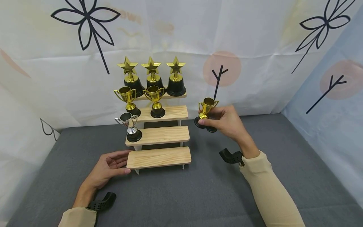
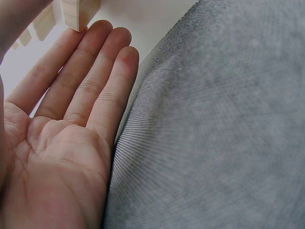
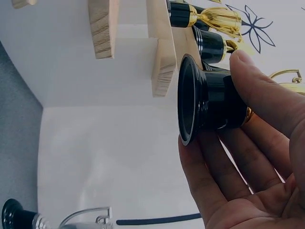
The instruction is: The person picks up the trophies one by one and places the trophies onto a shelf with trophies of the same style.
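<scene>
My right hand (image 1: 227, 121) pinches a small gold trophy cup (image 1: 208, 103) between thumb and fingers, to the right of a wooden tiered stand (image 1: 158, 157). In the right wrist view its hollow black base (image 3: 214, 100) faces the camera, clear of the shelves. Under that hand a second black base (image 1: 211, 129) shows, mostly hidden; the right wrist view has a silver trophy cup (image 3: 83, 224) low at the left. My left hand (image 1: 109, 167), fingers straight, touches the left end of the lowest shelf. The left wrist view shows its fingertips (image 2: 102, 26) by a plank end.
Three gold star trophies (image 1: 175, 74) stand on the top shelf. Two gold cups (image 1: 154, 94) occupy the left and middle of the second, and a silver cup (image 1: 132, 129) the third shelf's left end. Grey cloth (image 1: 198, 195) covers the table; printed white fabric (image 1: 255, 63) hangs behind.
</scene>
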### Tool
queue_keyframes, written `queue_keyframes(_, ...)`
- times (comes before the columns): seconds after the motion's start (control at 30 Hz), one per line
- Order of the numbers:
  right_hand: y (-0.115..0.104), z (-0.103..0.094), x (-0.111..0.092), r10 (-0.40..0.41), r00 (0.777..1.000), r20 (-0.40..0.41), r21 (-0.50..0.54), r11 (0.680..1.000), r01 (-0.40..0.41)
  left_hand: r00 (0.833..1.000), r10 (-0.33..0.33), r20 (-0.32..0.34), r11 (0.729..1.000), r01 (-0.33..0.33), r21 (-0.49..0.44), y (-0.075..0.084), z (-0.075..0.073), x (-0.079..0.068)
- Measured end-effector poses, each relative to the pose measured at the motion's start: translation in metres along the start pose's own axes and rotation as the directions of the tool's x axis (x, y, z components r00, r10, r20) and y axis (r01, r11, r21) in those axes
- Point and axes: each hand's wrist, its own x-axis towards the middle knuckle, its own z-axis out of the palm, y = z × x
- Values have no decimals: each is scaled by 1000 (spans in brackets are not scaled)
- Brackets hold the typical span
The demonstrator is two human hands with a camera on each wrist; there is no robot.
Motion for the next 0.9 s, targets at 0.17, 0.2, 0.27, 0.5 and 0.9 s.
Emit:
queue_keyframes(0.17, -3, 2, 6, -19, 1000, 7, 43, 999, 18, 1000, 2, -1, 1000, -2, 2, -1, -1, 0)
queue_keyframes(0.2, -4, 3, 7, -22, 1000, 9, 45, 999, 21, 1000, 1, -2, 1000, -1, 1, -1, -1, 0)
queue_keyframes(0.27, -5, 4, 10, -21, 1000, 12, 44, 999, 21, 1000, -1, -2, 1000, 1, 1, -1, -1, 0)
queue_keyframes(0.5, -10, 7, 17, -17, 1000, 19, 40, 999, 16, 1000, -2, -1, 1000, 2, 4, -1, 0, 0)
queue_keyframes(0.9, -17, 11, 28, -36, 999, 21, 54, 998, 35, 1000, 8, 4, 1000, -8, 1, -3, -2, 0)
